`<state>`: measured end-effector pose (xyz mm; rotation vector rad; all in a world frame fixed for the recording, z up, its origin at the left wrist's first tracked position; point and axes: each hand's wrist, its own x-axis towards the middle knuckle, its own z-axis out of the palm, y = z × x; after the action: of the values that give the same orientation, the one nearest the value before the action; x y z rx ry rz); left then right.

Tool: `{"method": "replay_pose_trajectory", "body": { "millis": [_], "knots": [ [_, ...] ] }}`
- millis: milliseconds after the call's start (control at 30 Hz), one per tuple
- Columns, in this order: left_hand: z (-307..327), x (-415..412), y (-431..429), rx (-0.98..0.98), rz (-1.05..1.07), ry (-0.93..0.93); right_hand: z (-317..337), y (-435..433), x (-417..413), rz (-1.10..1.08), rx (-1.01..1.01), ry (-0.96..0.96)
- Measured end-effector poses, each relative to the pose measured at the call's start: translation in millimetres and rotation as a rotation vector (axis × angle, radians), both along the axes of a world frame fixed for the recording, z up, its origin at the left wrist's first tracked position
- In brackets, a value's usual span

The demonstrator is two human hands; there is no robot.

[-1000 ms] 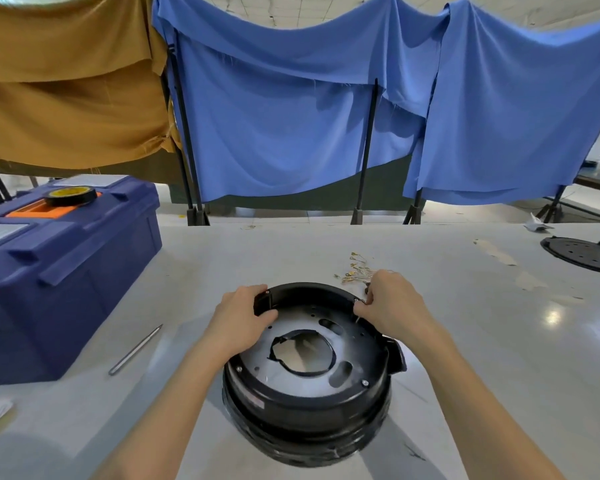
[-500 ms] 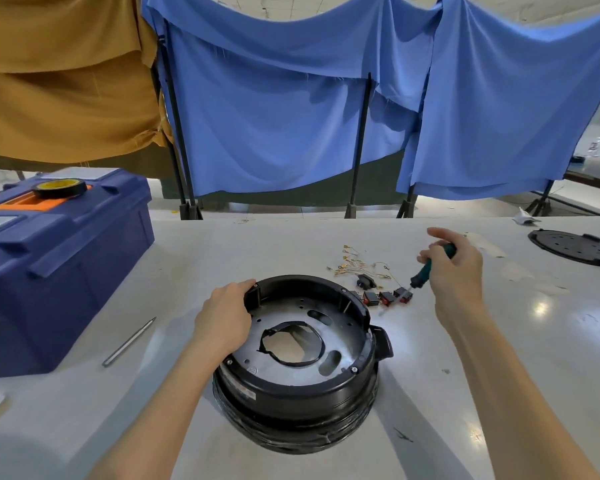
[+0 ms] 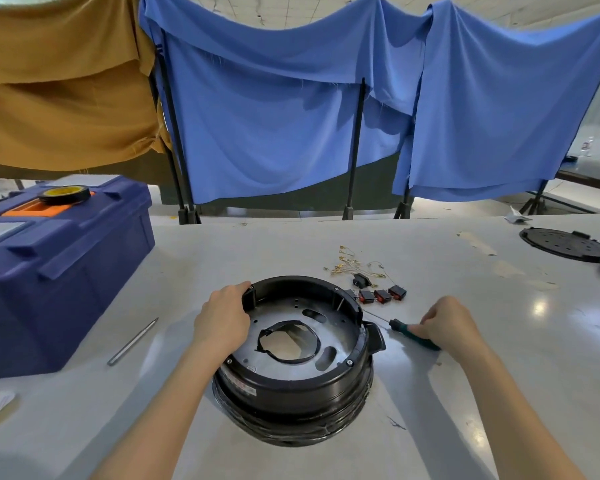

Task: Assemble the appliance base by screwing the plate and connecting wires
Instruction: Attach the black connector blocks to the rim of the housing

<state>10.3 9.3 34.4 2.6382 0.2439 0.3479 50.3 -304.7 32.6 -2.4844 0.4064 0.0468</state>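
Observation:
A round black appliance base (image 3: 293, 386) sits upside down on the table in front of me, with a grey metal plate (image 3: 288, 323) set inside its rim. My left hand (image 3: 222, 318) grips the base's left rim. To the right, my right hand (image 3: 445, 323) holds the green handle of a screwdriver (image 3: 407, 332) that lies low on the table, its thin shaft pointing toward the base. Behind the base lie several small black and red switches (image 3: 378, 294) and a bundle of thin wires with gold terminals (image 3: 350, 263).
A dark blue toolbox (image 3: 59, 265) with a roll of tape (image 3: 65, 195) on top stands at the left. A metal rod (image 3: 132, 342) lies beside it. A black perforated disc (image 3: 567, 244) rests at the far right. Blue and ochre cloths hang behind the table.
My right hand left the base's rim, took the screwdriver up beside the switches, then came down to the table right of the base. The left hand stayed on the rim.

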Motion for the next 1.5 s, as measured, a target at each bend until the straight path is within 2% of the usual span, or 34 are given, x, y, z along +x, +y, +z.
{"method": "replay_pose_trajectory", "body": {
  "millis": [133,200,300,400,667,867,1000,1200,1300,1367,1433,1500],
  "knots": [
    [0.6,0.1,-0.1,-0.012,0.005,0.001,0.8,3.0,4.3,0.056,-0.045,0.0],
    [1.3,1.6,0.2,-0.008,0.006,0.016,1.8,3.4,7.8,0.064,-0.055,-0.081],
    [4.7,6.9,0.1,0.013,0.011,0.027,-0.4,13.9,16.6,0.128,0.042,-0.278],
    [7.8,13.0,-0.8,0.051,0.041,0.034,-9.4,35.5,31.4,0.232,0.082,-0.361],
    [2.3,15.8,0.1,0.016,0.067,-0.012,-33.4,74.5,80.0,0.401,-0.276,-0.279],
    [2.0,16.6,-0.1,0.025,0.066,-0.01,-38.4,77.2,92.3,0.425,-0.374,-0.234],
    [2.8,15.4,-0.2,-0.004,0.064,-0.013,-35.0,77.0,89.4,0.412,-0.27,-0.29],
    [6.1,13.6,-3.3,-0.219,0.035,-0.007,7.6,77.7,60.8,0.399,0.263,-0.593],
    [11.7,8.1,-12.5,-0.311,-0.089,-0.139,32.7,91.9,34.0,0.496,0.467,-0.573],
    [20.3,3.0,-19.7,-0.465,-0.23,-0.264,40.5,104.0,19.0,0.561,0.511,-0.532],
    [26.7,-0.5,-23.8,-0.614,-0.357,-0.279,46.1,118.2,6.2,0.612,0.503,-0.506],
    [29.1,-2.3,-22.9,-0.662,-0.404,-0.284,49.8,131.0,-2.2,0.654,0.477,-0.498]
  ]
}}
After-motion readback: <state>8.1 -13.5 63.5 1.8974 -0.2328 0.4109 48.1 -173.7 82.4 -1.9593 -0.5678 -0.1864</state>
